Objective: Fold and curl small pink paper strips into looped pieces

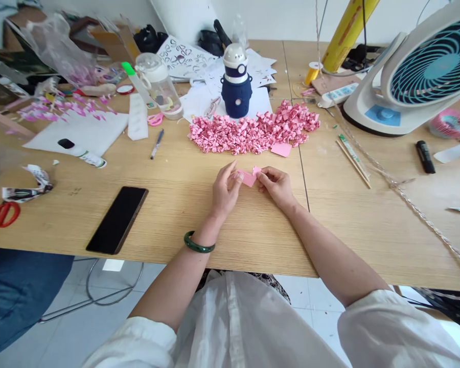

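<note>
Left hand (225, 191) and right hand (278, 186), each pinching pink paper in front of the pink pile (249, 134).
The left thumb and fingers pinch the flat pink paper (247, 178) at its left end; its long axis runs roughly side to side between the hands. The right thumb and forefinger pinch a small pink piece (256, 170) at the paper's upper right; whether the two are joined cannot be told. Neither hand is clearly nearer.
</note>
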The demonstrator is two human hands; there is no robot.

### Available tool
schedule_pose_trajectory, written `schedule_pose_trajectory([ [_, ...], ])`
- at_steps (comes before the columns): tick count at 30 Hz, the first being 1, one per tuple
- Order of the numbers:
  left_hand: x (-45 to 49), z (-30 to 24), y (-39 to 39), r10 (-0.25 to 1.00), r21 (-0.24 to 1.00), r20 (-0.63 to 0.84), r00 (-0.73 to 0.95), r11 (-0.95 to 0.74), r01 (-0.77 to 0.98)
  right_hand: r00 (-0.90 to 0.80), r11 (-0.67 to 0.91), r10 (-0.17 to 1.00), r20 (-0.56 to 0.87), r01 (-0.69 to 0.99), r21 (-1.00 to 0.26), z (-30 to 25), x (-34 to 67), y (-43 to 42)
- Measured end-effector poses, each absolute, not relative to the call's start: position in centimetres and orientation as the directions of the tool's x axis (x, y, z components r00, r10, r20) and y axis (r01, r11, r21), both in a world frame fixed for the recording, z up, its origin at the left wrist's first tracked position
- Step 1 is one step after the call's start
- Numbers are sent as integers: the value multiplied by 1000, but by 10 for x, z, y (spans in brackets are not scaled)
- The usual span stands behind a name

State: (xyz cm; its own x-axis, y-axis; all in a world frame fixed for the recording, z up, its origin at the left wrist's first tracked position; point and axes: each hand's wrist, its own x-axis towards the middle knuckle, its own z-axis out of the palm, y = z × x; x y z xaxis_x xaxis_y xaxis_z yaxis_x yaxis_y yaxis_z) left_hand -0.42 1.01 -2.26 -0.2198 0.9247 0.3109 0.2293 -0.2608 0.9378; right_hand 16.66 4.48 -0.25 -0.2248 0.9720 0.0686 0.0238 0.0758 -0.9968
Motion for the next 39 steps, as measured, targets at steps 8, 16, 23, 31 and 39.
schedule_pose_trajectory([
  [8,-5,-20,12,973,989,149,-177,-141,54,-253,106,963,92,44,-993,-7,167,49],
  [16,-4,-17,10,979,993,115,-166,-111,31,-310,103,947,83,50,-993,0,165,45],
  [23,-4,-18,9,985,991,126,-120,-119,69,-335,133,936,106,59,-989,1,166,45],
  [31,5,-19,10,976,963,201,-83,-181,201,-362,268,916,176,222,-937,-5,166,49],
  [39,-96,8,-90,809,639,487,-330,-73,766,-327,270,930,170,293,-917,-8,166,52],
])
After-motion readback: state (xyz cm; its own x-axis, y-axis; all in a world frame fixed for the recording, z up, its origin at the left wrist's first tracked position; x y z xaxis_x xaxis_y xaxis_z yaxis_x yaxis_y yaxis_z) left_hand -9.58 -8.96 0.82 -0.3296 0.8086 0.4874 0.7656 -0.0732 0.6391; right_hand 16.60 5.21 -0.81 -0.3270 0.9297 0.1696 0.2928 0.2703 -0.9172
